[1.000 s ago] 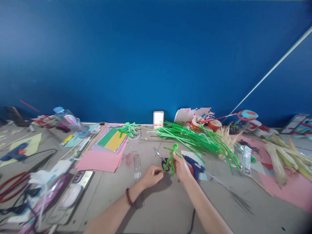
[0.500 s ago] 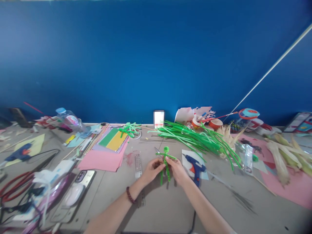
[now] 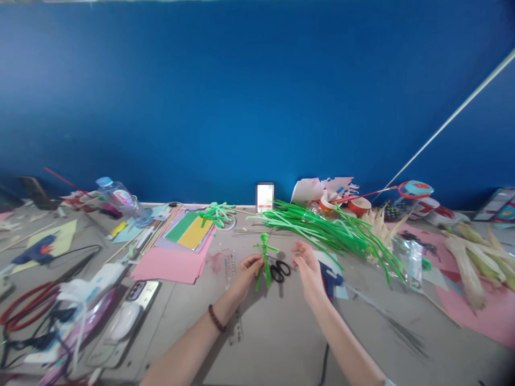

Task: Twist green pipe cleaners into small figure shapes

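Between the fingers of my left hand (image 3: 246, 276) is a green pipe-cleaner figure (image 3: 264, 257), upright, with a round head, two arms and two legs. My right hand (image 3: 308, 268) is apart from the figure, fingers loosely spread and holding nothing. Black-handled scissors (image 3: 280, 271) lie on the table between the figure and my right hand. Partly hidden behind my right hand, a blue glue gun (image 3: 332, 280) rests on a pale sheet. A clear ruler (image 3: 236, 329) lies under my left wrist.
Green pipe cleaners (image 3: 322, 230) lie in a bundle at the back right. Pink paper (image 3: 173, 265) and coloured sheets (image 3: 189, 230) are stacked to the left. A phone (image 3: 124, 321), a power strip (image 3: 52, 332) and cables lie further left. Corn husks (image 3: 466, 262) are at far right.
My right hand has let go of the pipe-cleaner figure and moved right. My left hand still holds the figure, shifted slightly left. The scissors' handles now show.
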### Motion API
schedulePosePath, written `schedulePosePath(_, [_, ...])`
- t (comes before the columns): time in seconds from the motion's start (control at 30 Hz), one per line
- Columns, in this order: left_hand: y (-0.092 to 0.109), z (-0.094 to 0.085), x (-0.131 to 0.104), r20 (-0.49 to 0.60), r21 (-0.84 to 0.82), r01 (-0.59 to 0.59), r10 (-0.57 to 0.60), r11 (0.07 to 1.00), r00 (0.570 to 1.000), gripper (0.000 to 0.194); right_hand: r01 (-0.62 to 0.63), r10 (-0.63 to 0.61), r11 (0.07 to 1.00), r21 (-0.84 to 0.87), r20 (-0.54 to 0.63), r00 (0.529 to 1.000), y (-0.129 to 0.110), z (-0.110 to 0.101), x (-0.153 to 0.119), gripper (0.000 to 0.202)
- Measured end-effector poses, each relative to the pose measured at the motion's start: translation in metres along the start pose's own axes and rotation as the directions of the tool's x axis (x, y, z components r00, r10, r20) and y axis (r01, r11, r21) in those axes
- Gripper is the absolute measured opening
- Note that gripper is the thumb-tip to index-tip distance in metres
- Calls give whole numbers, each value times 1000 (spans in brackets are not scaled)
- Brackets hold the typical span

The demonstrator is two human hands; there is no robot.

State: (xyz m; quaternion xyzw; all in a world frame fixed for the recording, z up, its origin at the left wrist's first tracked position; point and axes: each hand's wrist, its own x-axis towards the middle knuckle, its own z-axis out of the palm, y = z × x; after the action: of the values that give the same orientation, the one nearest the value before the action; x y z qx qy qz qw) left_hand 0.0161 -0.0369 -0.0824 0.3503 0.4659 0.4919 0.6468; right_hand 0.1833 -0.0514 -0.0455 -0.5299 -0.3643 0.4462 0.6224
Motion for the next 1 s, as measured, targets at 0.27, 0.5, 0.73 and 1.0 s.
schedulePosePath(0.27, [5, 0, -1, 81, 43, -8, 4, 999, 997, 33, 195, -97, 943, -269, 339, 936, -42, 2, 23, 22])
schedulePosePath(0.5, [2, -2, 0, 136, 20, -17, 14, 1000, 991, 34, 519, -216, 541, -662, 486, 847, -23, 22, 125, 19])
schedulePosePath(0.73, [-1, -8, 6, 142, -120, 0, 17, 993, 990, 34, 532, -123, 141, -835, 518, 846, -19, 47, 176, 27])
schedulePosePath(1.0, [4, -7, 5, 237, -256, 48, 14, 966, 971, 36, 484, -68, -72, -872, 488, 870, -6, 58, 190, 25])
